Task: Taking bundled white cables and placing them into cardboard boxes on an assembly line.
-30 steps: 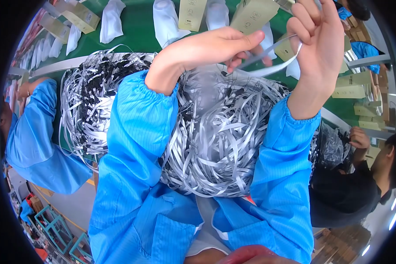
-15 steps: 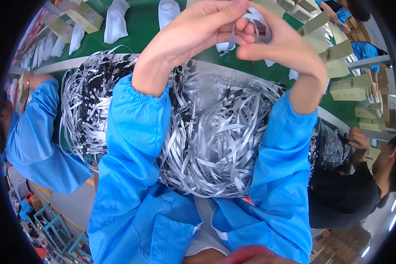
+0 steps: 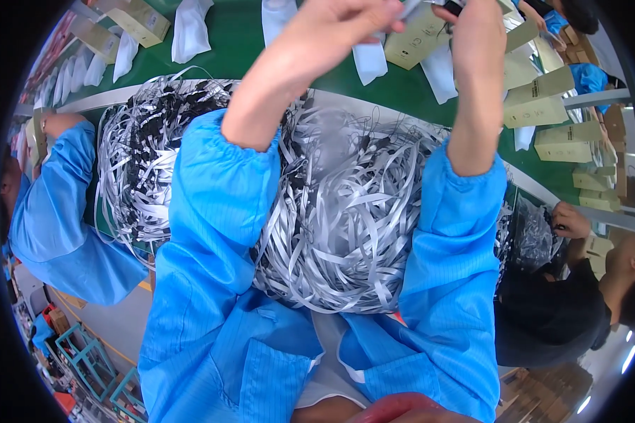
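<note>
Both my hands are at the top edge of the head view, above a green work surface [image 3: 226,60]. My left hand [image 3: 342,32] pinches a grey lanyard [image 3: 410,6] between thumb and fingers. My right hand [image 3: 478,32] is closed at the lanyard's black end [image 3: 453,7]; its fingertips are partly cut off by the picture's edge. Below my wrists, between my forearms, lies a big tangled pile of silver-grey lanyards [image 3: 353,233] with black ends. More lanyards [image 3: 144,162] are heaped to the left of my left sleeve.
Open beige boxes [image 3: 415,41] and white pouches [image 3: 190,32] stand along the green surface, behind a pale rail [image 3: 353,104]. At left is a co-worker's blue sleeve [image 3: 67,211]. At right, a person in black [image 3: 557,310] reaches toward a clear plastic bag [image 3: 533,236].
My hands have moved farther away and apart, the right one swinging up and straightening at the wrist. The lanyard loop between them has moved up to the picture's edge.
</note>
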A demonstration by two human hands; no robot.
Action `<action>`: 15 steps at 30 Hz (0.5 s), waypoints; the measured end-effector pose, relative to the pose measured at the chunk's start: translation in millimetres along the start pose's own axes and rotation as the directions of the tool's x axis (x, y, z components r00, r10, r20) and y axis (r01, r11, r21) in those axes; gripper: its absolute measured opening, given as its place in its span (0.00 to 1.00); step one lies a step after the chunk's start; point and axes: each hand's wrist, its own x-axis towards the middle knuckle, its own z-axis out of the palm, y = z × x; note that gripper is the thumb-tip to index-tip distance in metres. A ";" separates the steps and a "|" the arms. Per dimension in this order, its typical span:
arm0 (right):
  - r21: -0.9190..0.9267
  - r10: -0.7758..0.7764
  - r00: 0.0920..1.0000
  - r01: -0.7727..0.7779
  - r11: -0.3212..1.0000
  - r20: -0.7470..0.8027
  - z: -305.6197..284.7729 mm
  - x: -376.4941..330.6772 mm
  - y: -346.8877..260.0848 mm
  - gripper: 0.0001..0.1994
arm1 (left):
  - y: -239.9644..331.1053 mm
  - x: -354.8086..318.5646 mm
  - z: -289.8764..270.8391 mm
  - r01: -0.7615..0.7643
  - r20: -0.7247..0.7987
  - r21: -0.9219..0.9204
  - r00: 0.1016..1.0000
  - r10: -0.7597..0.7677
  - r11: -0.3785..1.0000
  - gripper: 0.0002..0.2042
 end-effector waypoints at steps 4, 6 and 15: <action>0.385 0.195 0.962 -0.110 0.917 -0.191 42.5 -11.7 -28.1 0.11 | -3.0 -3.2 28.1 0.199 -0.001 0.005 0.980 -0.199 0.980 0.18; 0.471 0.266 0.951 -0.164 0.867 -0.158 36.1 -3.5 -18.5 0.10 | 3.4 -8.6 30.6 0.236 0.017 -0.071 0.972 -0.236 0.969 0.20; 0.591 -0.041 0.969 0.182 0.786 -0.243 -76.3 49.0 44.4 0.18 | 20.3 -41.8 1.5 0.130 0.203 0.875 0.775 -0.598 0.466 0.24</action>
